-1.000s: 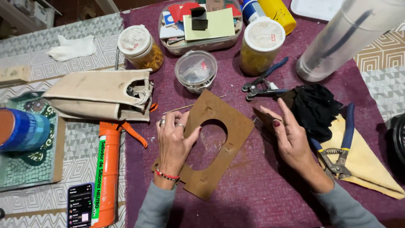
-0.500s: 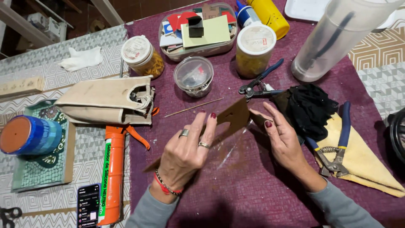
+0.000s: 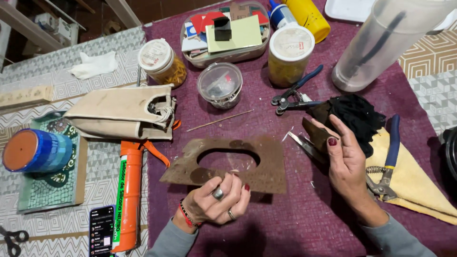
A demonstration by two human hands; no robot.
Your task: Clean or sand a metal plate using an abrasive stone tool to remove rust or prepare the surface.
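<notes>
left hand point(image 3: 216, 203): curled shut on near edge of the brown cutout board point(image 3: 228, 164), fingers wrapped over it, rings visible, red bracelet at wrist.
brown cutout board: flat-ish brown sheet with an oval hole in its middle, centre of the purple mat point(image 3: 295, 223), just far of the left hand; whether it lies on the mat or is lifted, can't tell.
right hand point(image 3: 346, 159): right of the board, pinching a small dark brown piece point(image 3: 315, 133) between thumb and fingers; index extended toward the black cloth point(image 3: 354, 116).
metal blade point(image 3: 304, 145): thin, just left of the right hand, under the brown piece; held or only lying there, can't tell.
blue-handled pliers point(image 3: 388, 164): on yellow cloth point(image 3: 414, 183), touching right side of the right hand.
second pliers point(image 3: 295, 93): far of the right hand, beside the black cloth.
wooden stick point(image 3: 219, 121): on the mat, far of the board.
small clear tub point(image 3: 220, 84): far centre, between two lidded jars point(image 3: 289, 54).
orange caulk gun point(image 3: 128, 195): left of the board, near a phone point(image 3: 102, 231).
canvas pouch point(image 3: 121, 112): far left of the board.
blue mosaic pot point(image 3: 35, 151): far left edge, on a tiled tray.
</notes>
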